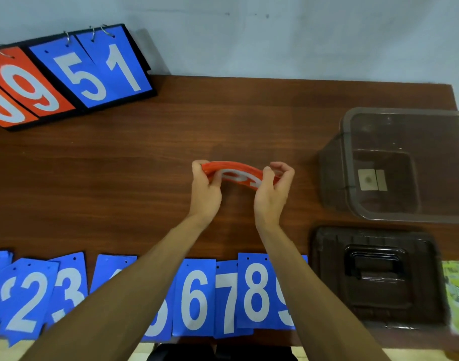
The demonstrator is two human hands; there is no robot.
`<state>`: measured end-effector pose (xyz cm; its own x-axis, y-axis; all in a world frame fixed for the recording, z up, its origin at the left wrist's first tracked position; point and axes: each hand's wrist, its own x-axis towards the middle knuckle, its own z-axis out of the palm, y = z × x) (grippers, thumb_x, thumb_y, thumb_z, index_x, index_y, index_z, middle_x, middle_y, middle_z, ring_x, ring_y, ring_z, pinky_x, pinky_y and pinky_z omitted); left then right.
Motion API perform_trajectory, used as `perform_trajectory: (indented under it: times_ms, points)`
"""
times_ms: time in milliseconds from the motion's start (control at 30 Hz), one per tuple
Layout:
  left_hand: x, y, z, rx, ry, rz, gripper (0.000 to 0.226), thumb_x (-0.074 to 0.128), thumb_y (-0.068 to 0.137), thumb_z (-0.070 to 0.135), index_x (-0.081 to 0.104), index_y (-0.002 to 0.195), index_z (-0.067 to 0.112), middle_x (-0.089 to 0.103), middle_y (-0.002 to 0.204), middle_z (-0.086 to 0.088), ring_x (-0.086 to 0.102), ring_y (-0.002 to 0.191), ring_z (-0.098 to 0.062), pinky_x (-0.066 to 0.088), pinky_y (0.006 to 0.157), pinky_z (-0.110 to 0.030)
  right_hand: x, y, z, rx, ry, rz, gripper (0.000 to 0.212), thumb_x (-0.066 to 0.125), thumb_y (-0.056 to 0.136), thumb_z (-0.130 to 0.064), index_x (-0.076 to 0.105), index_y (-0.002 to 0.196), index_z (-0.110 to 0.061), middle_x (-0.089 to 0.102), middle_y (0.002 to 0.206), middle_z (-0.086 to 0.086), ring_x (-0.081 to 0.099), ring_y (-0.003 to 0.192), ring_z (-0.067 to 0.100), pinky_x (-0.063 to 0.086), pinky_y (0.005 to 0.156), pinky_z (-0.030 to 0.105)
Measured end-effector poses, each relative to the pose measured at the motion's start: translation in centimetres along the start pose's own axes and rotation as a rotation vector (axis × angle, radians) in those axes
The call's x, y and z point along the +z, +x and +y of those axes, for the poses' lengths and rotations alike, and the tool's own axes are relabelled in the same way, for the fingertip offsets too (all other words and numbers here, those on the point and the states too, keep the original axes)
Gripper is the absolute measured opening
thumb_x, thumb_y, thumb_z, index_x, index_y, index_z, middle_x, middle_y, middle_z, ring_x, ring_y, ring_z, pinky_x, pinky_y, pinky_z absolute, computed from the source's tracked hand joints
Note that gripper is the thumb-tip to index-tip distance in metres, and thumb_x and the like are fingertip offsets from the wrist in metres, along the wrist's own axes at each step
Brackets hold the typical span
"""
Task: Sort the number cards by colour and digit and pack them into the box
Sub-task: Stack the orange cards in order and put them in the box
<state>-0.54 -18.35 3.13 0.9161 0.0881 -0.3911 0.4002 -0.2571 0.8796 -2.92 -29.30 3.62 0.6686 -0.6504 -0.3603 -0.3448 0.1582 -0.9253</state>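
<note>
Head view: left hand (206, 190) and right hand (272, 194) pinch a bowed stack of red cards (237, 173), fingers clamped on its ends.

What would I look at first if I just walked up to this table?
Mid-table, the left hand and right hand grip a bent stack of orange number cards. A row of blue number cards lines the near edge, and a flip scoreboard showing 0, 9, 5, 1 stands far left.

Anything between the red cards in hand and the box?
Nothing visible. The red card stack, gripped by the left hand and right hand, has only bare table between it and the open clear box at right. The lid lies nearer the person, off that path.
</note>
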Motion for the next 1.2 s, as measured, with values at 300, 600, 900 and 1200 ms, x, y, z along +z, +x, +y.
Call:
perform_trajectory:
  times_ms: [300,600,900,1200]
  points:
    - [1.0,0.2,0.2,-0.192,-0.299,-0.063,0.045,0.058,0.085,0.051,0.039,0.118,0.026,0.057,0.117,-0.002,0.058,0.110,-0.018,0.047,0.098,-0.040,0.0,0.7,1.1,-0.121,-0.087,-0.080,0.019,0.048,0.092,-0.007,0.047,0.101,-0.023,0.053,0.088,-0.011,0.055,0.076,-0.008,0.051,0.070,0.021]
    - [1.7,1.5,0.5,-0.058,-0.246,0.070,0.012,0.050,0.096,0.029,0.049,0.106,0.036,0.040,0.133,0.008,0.043,0.121,-0.009,0.039,0.103,-0.031,1.1,1.5,1.4,-0.102,-0.029,-0.016,0.013,0.048,0.097,-0.017,0.044,0.106,-0.024,0.052,0.096,-0.013,0.059,0.085,-0.003,0.051,0.065,0.012]
    - [-0.6,1.3,-0.7,-0.076,-0.005,-0.226,0.052,0.071,0.081,0.012,0.040,0.121,0.022,0.054,0.118,0.002,0.052,0.114,-0.012,0.043,0.098,-0.030,0.7,1.5,1.1,-0.058,-0.089,-0.058,0.007,0.047,0.098,-0.023,0.048,0.092,-0.020,0.057,0.085,-0.008,0.061,0.077,0.004,0.051,0.061,0.010]
    - [-5.4,1.3,0.9,-0.020,0.226,-0.222,0.051,0.051,0.095,0.016,0.029,0.141,0.012,0.048,0.138,-0.008,0.049,0.127,-0.023,0.043,0.105,-0.045,0.3,-1.5,-0.9,-0.231,-0.502,-0.399,0.013,0.048,0.097,-0.035,0.056,0.104,-0.028,0.057,0.093,-0.016,0.061,0.081,0.002,0.048,0.064,0.007]
